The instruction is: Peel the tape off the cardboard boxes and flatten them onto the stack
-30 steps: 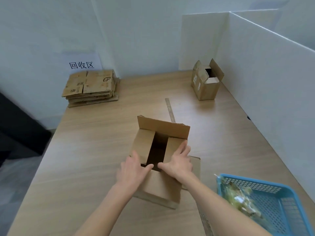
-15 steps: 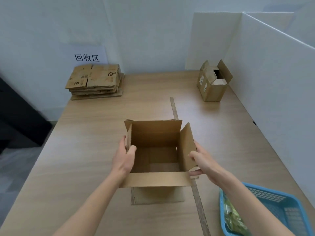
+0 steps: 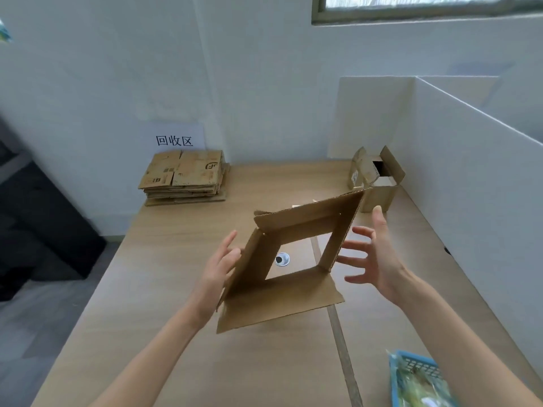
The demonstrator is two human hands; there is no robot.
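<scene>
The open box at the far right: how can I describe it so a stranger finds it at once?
Follow the white partition along the table's right edge to its far corner. The box stands there upright, its top flaps open. Unlike the flat stack at far left and the box between the hands, nobody touches it.

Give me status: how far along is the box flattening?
Done: a stack of flattened brown cardboard boxes sits under the wall sign. In hand: an open-ended brown cardboard box, skewed like a parallelogram, sits between the left hand and the spread right hand, not yet flat. Left: a standing brown cardboard box with raised flaps by the white partition.
</scene>
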